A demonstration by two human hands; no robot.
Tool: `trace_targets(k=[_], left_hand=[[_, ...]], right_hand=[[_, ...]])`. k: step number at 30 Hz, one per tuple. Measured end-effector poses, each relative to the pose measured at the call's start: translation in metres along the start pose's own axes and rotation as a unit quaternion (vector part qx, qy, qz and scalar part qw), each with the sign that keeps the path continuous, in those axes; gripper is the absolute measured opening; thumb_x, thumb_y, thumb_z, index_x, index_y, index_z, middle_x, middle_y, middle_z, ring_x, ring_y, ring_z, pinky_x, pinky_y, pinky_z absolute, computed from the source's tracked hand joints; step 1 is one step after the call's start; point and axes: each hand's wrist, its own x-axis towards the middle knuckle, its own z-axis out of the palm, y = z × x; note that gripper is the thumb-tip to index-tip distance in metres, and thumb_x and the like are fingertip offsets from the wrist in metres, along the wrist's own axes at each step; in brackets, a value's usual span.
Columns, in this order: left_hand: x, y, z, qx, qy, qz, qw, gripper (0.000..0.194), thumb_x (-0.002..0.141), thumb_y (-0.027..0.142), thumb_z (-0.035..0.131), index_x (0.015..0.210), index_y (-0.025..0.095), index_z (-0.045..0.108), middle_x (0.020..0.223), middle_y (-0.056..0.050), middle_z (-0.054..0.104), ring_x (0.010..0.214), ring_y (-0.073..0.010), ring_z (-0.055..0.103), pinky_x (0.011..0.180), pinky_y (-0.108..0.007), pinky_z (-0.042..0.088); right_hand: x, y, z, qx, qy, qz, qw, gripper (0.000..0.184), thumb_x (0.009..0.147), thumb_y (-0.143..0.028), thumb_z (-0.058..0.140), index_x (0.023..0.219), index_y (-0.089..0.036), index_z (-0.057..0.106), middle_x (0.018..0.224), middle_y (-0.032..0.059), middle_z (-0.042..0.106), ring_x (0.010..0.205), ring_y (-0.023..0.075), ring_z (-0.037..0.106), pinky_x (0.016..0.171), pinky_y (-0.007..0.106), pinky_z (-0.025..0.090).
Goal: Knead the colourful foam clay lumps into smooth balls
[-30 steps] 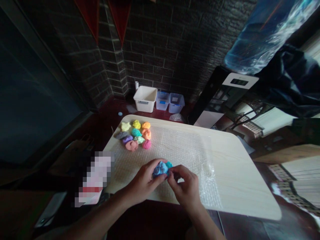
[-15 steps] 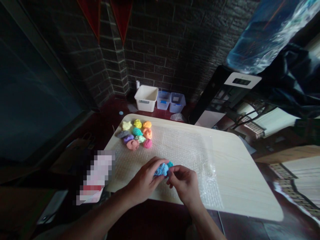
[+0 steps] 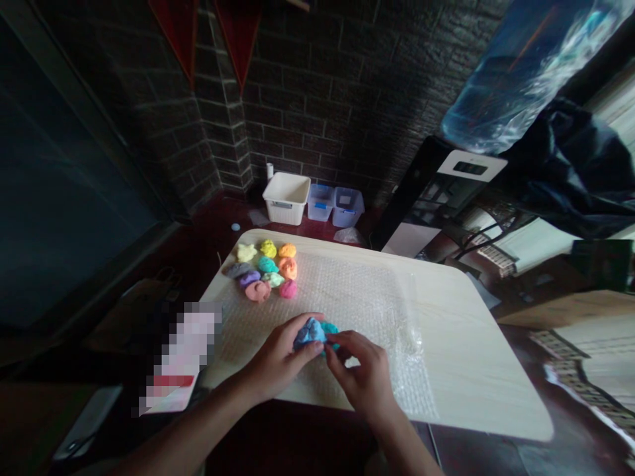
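Observation:
My left hand [image 3: 285, 350] is closed around a crumpled lump of light blue modelling clay [image 3: 308, 334], thumb along its near side. My right hand [image 3: 360, 370] is closed in a pinch at the lump's right edge, and the fingers hide exactly what lies between their tips. Just behind the blue lump shows a teal piece of clay [image 3: 329, 327]; whether it is held or rests on the sheet I cannot tell. Both hands are over the near part of the bubble wrap [image 3: 357, 291].
Several coloured clay lumps, among them a pink one [image 3: 288, 289] and a yellow one [image 3: 268, 248], sit at the table's [image 3: 476, 357] far left corner. Beyond the table stand a white basket [image 3: 286, 210] and clear bins [image 3: 347, 215]. A water dispenser [image 3: 421, 205] is at the right.
The blue lump has turned and shifted slightly left in my left hand. More of the teal piece shows now. My right fingertips stay close against the blue lump. The camera view has shifted a little.

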Motion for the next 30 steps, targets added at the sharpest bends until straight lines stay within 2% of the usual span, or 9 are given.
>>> trace_targets(k=[2, 6, 10, 13, 16, 19, 23, 26, 30], left_hand=[[0.001, 0.003, -0.002, -0.003, -0.003, -0.012, 1.000, 0.049, 0.097, 0.043, 0.068, 0.140, 0.020, 0.063, 0.131, -0.010, 0.074, 0.118, -0.0284, 0.070, 0.101, -0.039, 0.055], [0.001, 0.005, -0.006, 0.017, -0.013, -0.017, 1.000, 0.050, 0.094, 0.040, 0.070, 0.139, 0.019, 0.065, 0.129, -0.010, 0.075, 0.116, -0.0286, 0.069, 0.105, -0.041, 0.051], [0.001, 0.001, -0.007, 0.009, -0.025, -0.021, 0.999, 0.047, 0.092, 0.035, 0.071, 0.136, 0.019, 0.067, 0.128, -0.009, 0.076, 0.116, -0.0281, 0.070, 0.105, -0.040, 0.051], [0.001, -0.003, -0.007, 0.005, -0.034, -0.019, 0.999, 0.047, 0.092, 0.033, 0.072, 0.136, 0.019, 0.067, 0.131, -0.009, 0.075, 0.119, -0.0288, 0.069, 0.105, -0.040, 0.051], [0.000, -0.003, -0.007, 0.016, -0.033, -0.004, 0.999, 0.046, 0.092, 0.032, 0.072, 0.136, 0.020, 0.066, 0.132, -0.009, 0.074, 0.121, -0.0286, 0.068, 0.105, -0.039, 0.051], [-0.001, 0.004, -0.007, 0.041, -0.024, 0.028, 0.998, 0.040, 0.093, 0.029, 0.071, 0.132, 0.022, 0.066, 0.129, -0.008, 0.074, 0.118, -0.0268, 0.069, 0.103, -0.038, 0.052], [-0.001, 0.012, -0.005, 0.082, -0.013, 0.076, 0.994, 0.030, 0.092, 0.017, 0.067, 0.121, 0.023, 0.066, 0.119, -0.006, 0.073, 0.110, -0.0236, 0.069, 0.098, -0.036, 0.051], [-0.001, 0.011, -0.002, 0.107, -0.008, 0.110, 0.988, 0.026, 0.094, 0.011, 0.062, 0.117, 0.024, 0.065, 0.115, -0.005, 0.071, 0.109, -0.0217, 0.067, 0.096, -0.034, 0.050], [-0.002, 0.006, 0.001, 0.127, -0.023, 0.153, 0.980, 0.028, 0.098, 0.007, 0.056, 0.120, 0.025, 0.062, 0.117, -0.004, 0.066, 0.113, -0.0197, 0.064, 0.099, -0.034, 0.049]], right_hand=[[0.000, -0.001, -0.002, -0.040, 0.003, -0.057, 0.998, 0.015, 0.098, -0.018, 0.066, 0.106, -0.020, 0.078, 0.088, 0.0065, 0.078, 0.063, 0.0157, 0.069, 0.060, 0.027, 0.055], [-0.001, -0.001, 0.001, -0.101, -0.008, -0.103, 0.989, 0.018, 0.100, -0.013, 0.061, 0.105, -0.020, 0.076, 0.087, 0.0059, 0.077, 0.064, 0.0170, 0.070, 0.059, 0.027, 0.054], [-0.002, 0.000, 0.004, -0.148, -0.019, -0.128, 0.980, 0.017, 0.097, -0.009, 0.058, 0.096, -0.018, 0.072, 0.077, 0.0043, 0.072, 0.058, 0.0159, 0.066, 0.056, 0.026, 0.052], [-0.002, 0.000, 0.005, -0.148, -0.021, -0.119, 0.982, 0.014, 0.094, -0.010, 0.060, 0.090, -0.018, 0.070, 0.074, 0.0035, 0.069, 0.057, 0.0157, 0.066, 0.056, 0.025, 0.050], [-0.002, 0.001, 0.003, -0.093, -0.033, -0.057, 0.994, 0.010, 0.093, -0.014, 0.063, 0.089, -0.019, 0.072, 0.075, 0.0038, 0.070, 0.060, 0.0156, 0.066, 0.057, 0.025, 0.051], [-0.002, 0.004, 0.005, 0.017, -0.026, 0.066, 0.997, 0.011, 0.094, -0.026, 0.068, 0.090, -0.018, 0.075, 0.076, 0.0050, 0.073, 0.061, 0.0156, 0.066, 0.057, 0.025, 0.051], [0.001, 0.008, 0.011, 0.193, -0.003, 0.219, 0.956, 0.032, 0.088, -0.047, 0.077, 0.085, -0.015, 0.075, 0.064, 0.0044, 0.070, 0.053, 0.0145, 0.062, 0.051, 0.025, 0.050], [0.004, 0.007, 0.015, 0.279, -0.005, 0.268, 0.922, 0.044, 0.081, -0.057, 0.083, 0.079, -0.014, 0.074, 0.057, 0.0036, 0.068, 0.047, 0.0122, 0.057, 0.048, 0.024, 0.048], [0.006, 0.005, 0.018, 0.349, -0.001, 0.302, 0.887, 0.044, 0.074, -0.055, 0.088, 0.073, -0.014, 0.073, 0.052, 0.0019, 0.065, 0.042, 0.0098, 0.053, 0.046, 0.022, 0.045]])
